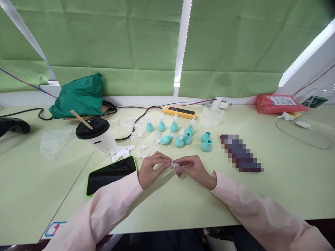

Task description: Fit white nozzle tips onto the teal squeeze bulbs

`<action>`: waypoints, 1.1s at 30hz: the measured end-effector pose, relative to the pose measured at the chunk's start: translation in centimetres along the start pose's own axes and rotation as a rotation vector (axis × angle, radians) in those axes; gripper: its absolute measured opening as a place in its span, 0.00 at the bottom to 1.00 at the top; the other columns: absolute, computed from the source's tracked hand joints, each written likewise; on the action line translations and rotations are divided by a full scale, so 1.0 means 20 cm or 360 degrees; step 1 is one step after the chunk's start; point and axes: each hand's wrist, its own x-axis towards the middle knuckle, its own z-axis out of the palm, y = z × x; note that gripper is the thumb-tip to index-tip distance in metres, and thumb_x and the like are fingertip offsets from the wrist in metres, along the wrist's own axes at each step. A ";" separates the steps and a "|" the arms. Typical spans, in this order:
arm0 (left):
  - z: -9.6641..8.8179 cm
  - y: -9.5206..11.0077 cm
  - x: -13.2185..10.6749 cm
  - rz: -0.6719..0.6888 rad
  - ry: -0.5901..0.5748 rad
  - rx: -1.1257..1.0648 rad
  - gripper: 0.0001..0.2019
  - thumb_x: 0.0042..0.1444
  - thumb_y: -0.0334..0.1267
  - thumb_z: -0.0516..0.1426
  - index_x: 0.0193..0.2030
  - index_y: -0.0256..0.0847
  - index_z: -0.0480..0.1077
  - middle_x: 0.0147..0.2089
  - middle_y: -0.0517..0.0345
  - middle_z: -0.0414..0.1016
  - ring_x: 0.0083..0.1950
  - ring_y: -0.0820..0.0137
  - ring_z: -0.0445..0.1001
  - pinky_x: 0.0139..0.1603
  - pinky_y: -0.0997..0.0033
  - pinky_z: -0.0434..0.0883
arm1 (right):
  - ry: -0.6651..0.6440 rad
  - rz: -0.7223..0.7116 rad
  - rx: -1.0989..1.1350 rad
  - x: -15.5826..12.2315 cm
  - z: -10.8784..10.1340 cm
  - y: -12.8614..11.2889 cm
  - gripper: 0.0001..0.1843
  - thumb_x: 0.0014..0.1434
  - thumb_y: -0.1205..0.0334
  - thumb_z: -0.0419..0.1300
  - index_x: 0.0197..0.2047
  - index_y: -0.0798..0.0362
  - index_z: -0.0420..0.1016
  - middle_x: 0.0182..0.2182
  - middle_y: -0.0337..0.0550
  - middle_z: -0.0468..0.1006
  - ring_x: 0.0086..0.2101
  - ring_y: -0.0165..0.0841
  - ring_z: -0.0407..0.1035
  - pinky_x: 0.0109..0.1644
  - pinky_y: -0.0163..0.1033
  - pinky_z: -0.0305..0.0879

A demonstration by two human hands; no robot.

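Between the fingertips of my left hand (154,168) and my right hand (195,169) is a small clear plastic piece (173,166), pinched from both sides just above the table. Fingers cover part of it, so its exact shape is hard to make out. Beyond my hands stand several teal rubber bulbs; some, like this bulb (161,126), carry a clear pointed tip (161,116). Open-necked bulbs without tips, such as this one (206,145), stand to the right. One teal bulb (165,140) lies on its side. White scraps (144,147) are scattered left of the bulbs.
A black phone (112,176) with a green edge lies by my left forearm. Behind it stands a lidded paper cup (101,139). A yellow power strip (179,112), a clear bag (211,116), a green bag (78,96) and a red package (280,104) lie along the back. A pixelated item (242,153) is at right.
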 end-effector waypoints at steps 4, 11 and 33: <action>0.00 0.01 0.00 0.0069 -0.0022 0.0069 0.06 0.47 0.31 0.55 0.33 0.38 0.71 0.33 0.50 0.73 0.36 0.68 0.67 0.36 0.64 0.68 | -0.0004 -0.0044 -0.0010 0.00 0.00 0.01 0.13 0.42 0.60 0.61 0.32 0.57 0.74 0.21 0.41 0.71 0.21 0.27 0.64 0.26 0.37 0.66; 0.01 0.02 -0.01 0.0491 -0.0069 0.0435 0.11 0.45 0.30 0.56 0.38 0.38 0.66 0.31 0.53 0.72 0.34 0.70 0.66 0.34 0.66 0.67 | 0.0005 -0.0072 0.0007 -0.01 0.00 0.03 0.14 0.41 0.60 0.62 0.33 0.56 0.74 0.25 0.43 0.73 0.22 0.28 0.65 0.29 0.39 0.66; -0.02 0.04 -0.02 0.0093 0.0109 0.0502 0.07 0.43 0.34 0.57 0.31 0.34 0.69 0.24 0.55 0.69 0.24 0.75 0.65 0.26 0.74 0.66 | 0.1014 -0.0979 -0.1820 0.03 -0.30 -0.14 0.24 0.42 0.49 0.58 0.39 0.56 0.67 0.36 0.50 0.71 0.38 0.41 0.63 0.39 0.45 0.58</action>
